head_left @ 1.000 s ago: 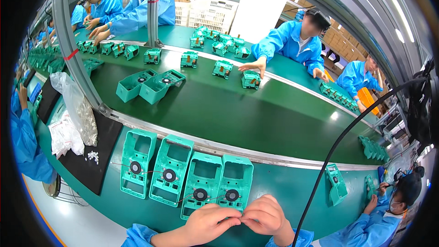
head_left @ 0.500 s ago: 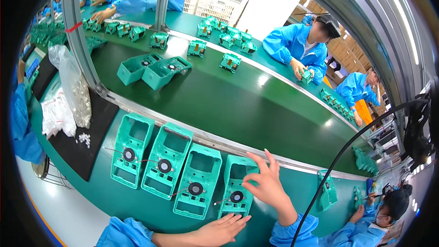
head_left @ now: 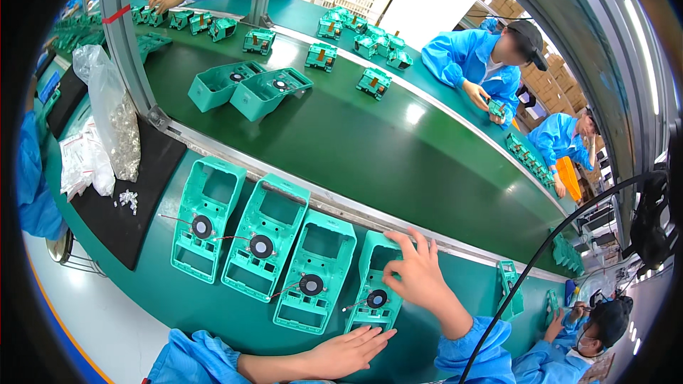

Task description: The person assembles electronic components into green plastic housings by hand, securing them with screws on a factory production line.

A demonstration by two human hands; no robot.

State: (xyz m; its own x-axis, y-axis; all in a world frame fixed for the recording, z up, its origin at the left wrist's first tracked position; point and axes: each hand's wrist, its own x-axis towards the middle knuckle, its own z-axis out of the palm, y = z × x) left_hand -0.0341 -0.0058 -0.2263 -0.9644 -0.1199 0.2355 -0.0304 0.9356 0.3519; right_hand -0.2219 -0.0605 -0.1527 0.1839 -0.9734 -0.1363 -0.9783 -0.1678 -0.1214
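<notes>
While hands (head_left: 420,274) border housing (head_left: 366,283), metal rail (head_left: 213,151) beyond

A head-worn fisheye looks down from close above the wearer's hands (head_left: 345,353), facing across bench (head_left: 196,306) and belt (head_left: 348,142).

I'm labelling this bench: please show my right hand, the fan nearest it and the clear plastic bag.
Right hand (head_left: 421,276), head view, on its back.
Black round fan (head_left: 376,299), head view, central hub.
Clear plastic bag (head_left: 114,115), head view, its middle.
</notes>
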